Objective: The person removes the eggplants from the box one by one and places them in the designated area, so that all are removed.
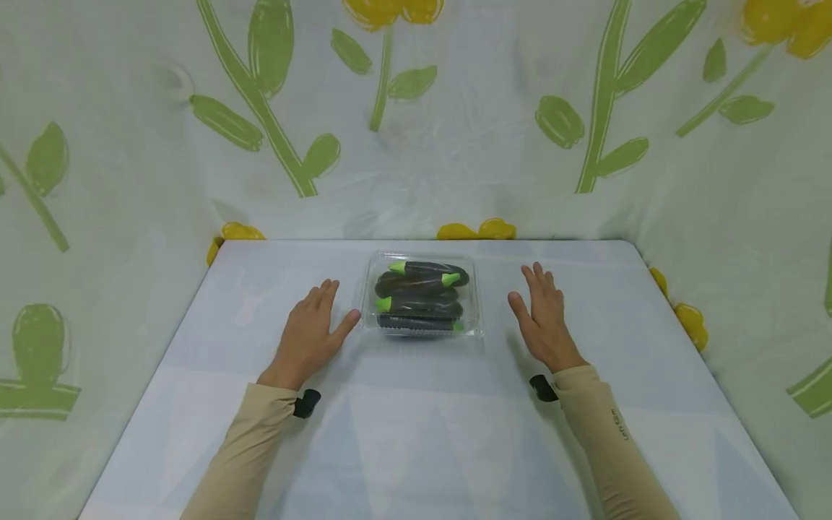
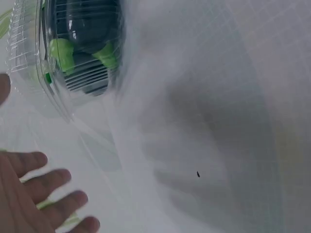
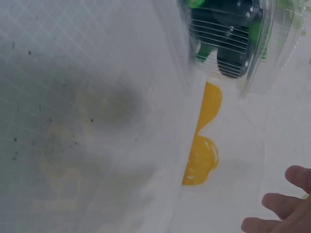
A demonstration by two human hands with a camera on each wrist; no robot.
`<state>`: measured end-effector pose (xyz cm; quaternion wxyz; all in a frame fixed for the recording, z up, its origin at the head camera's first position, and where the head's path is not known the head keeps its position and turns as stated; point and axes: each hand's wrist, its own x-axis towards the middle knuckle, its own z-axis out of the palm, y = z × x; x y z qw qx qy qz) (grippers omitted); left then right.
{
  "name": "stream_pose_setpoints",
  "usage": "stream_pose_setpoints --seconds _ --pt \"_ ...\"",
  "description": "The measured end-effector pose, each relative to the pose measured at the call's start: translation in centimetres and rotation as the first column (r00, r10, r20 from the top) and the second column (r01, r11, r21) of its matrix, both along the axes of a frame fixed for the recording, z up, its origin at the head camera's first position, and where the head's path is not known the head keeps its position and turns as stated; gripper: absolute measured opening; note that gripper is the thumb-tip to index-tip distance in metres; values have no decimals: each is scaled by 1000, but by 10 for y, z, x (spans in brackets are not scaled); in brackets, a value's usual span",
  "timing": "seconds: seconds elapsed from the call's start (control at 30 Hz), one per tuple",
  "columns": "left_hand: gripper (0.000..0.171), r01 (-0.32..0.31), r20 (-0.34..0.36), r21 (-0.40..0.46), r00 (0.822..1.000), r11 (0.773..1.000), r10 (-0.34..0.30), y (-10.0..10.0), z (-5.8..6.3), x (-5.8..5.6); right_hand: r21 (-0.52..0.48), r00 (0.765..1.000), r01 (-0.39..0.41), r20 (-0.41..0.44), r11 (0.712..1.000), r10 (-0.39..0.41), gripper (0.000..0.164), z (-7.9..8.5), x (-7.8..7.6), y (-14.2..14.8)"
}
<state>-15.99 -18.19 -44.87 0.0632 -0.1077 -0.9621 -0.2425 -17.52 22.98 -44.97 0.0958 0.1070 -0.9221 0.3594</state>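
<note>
A clear plastic clamshell box (image 1: 422, 334) stands toward the back of the table, its lid down over several dark eggplants (image 1: 419, 305) with bright green caps. To its left, my left hand (image 1: 310, 334) hovers with fingers extended and the thumb pointing at the box's side. My right hand (image 1: 544, 318) is held farther off on the other side, fingers straight and palm turned inward. Neither hand holds anything. In the left wrist view the ribbed end of the box (image 2: 29, 53) shows beyond the fingers; the right wrist view shows its opposite end (image 3: 221, 36).
The table (image 1: 416, 433) has a pale cover with faint triangles. Cloth walls (image 1: 481, 159) printed with green stems and yellow flowers rise behind it and at both sides. Each wrist carries a small black camera (image 1: 307, 403) below a beige sleeve.
</note>
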Motion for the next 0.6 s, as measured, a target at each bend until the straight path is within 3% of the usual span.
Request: stream_pose_setpoints --seconds 0.23,0.6 --pt "93 124 54 45 991 991 -126 8 -3 1 -15 998 -60 36 998 60 76 -3 3 -9" --pt "108 162 79 -6 984 987 -161 15 -9 -2 4 978 -192 81 981 191 99 -8 9 -38"
